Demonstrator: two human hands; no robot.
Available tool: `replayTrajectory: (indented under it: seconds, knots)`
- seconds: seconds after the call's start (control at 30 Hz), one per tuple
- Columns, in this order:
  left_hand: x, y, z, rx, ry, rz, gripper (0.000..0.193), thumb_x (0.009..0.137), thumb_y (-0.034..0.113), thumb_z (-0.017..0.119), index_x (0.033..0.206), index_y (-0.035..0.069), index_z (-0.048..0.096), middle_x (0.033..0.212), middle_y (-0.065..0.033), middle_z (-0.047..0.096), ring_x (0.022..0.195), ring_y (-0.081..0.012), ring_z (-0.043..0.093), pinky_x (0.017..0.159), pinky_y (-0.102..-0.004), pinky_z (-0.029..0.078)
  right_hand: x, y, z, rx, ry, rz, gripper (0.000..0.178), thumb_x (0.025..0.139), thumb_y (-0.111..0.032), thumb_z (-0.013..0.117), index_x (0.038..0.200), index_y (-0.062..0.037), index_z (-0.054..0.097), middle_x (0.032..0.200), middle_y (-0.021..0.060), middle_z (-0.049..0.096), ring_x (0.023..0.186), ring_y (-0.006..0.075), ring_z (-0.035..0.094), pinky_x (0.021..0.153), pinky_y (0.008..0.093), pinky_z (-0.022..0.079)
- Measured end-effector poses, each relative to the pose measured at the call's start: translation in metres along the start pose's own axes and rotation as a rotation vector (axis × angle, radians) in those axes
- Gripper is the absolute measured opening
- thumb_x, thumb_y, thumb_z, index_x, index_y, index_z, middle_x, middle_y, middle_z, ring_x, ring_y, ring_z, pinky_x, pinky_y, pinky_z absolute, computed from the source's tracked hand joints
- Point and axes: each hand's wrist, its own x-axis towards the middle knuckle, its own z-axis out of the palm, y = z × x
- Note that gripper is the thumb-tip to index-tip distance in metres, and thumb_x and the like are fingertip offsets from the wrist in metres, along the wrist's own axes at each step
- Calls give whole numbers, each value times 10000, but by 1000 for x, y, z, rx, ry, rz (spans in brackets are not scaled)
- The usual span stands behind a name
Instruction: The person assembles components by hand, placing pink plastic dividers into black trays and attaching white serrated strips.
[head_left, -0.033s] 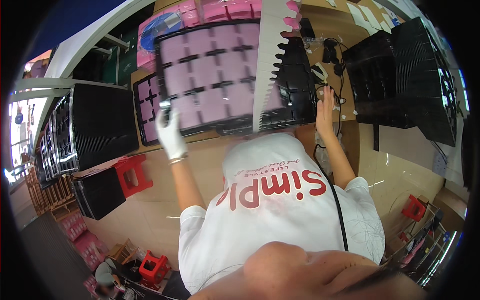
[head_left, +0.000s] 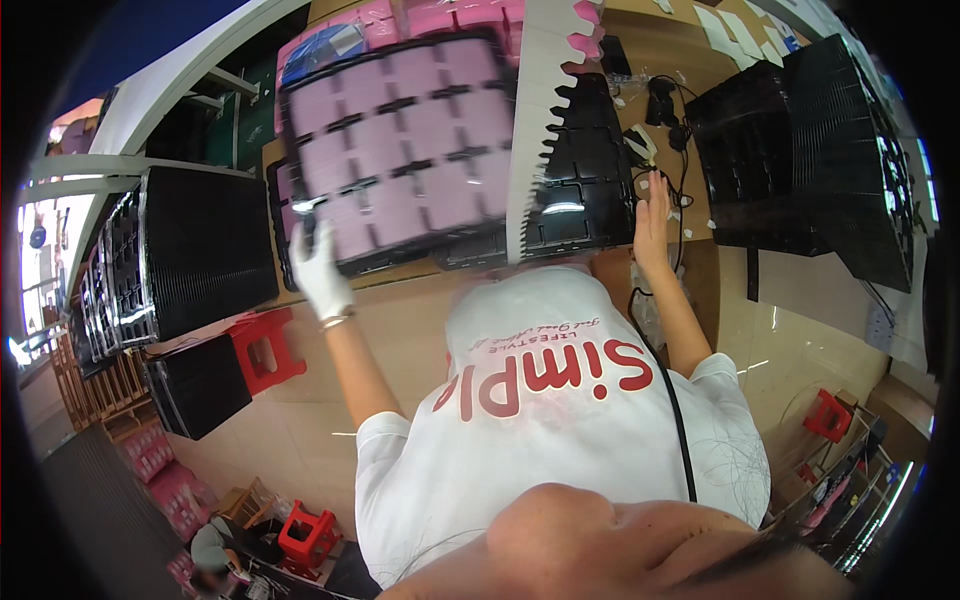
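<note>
Head view: gloved left hand [head_left: 320, 275] grips 1 pink-filled tray [head_left: 362, 150] at its left edge, tray extending up-right from grip. Right hand [head_left: 652, 228] unclenched, fingers straight, beside 1 black tray [head_left: 592, 185].

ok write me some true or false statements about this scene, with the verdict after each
1. The left hand wears a white glove. True.
2. The right hand is clenched in a fist. False: the right hand has its fingers extended.
3. The left hand is at the left side of the pink-filled tray. True.
4. The stool by the black stacks at left is blue. False: it is a red stool.
5. A white toothed strip appears right of the pink-filled tray. True.
</note>
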Motion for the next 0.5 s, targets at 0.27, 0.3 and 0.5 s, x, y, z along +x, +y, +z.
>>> replayTrajectory:
  seconds: [0.27,0.3,0.5]
  knots:
    - [100,-68,-159,108,141,-195,680,784,246,761,1337,-13,462,1214,-109,567,1080,-167,519,967,-291,388,-9,-8,-6,93,13,69,479,995,-239,359,1407,1,314,1447,172,341,1344,308,309,1112,377,213]
    - [103,-80,-162,156,135,-211,688,780,256,763,1339,-10,462,1216,-113,568,1079,-170,519,974,-295,382,-10,-10,-6,90,19,71,479,995,-239,359,1407,1,314,1447,172,341,1344,308,309,1112,377,213]
    - [105,-86,-121,1402,120,-180,643,739,387,744,1223,3,570,1135,-202,626,1057,-328,595,912,-411,470,-15,-18,-11,56,-10,110,466,997,-238,359,1395,2,334,1437,172,355,1332,308,326,1105,372,228]
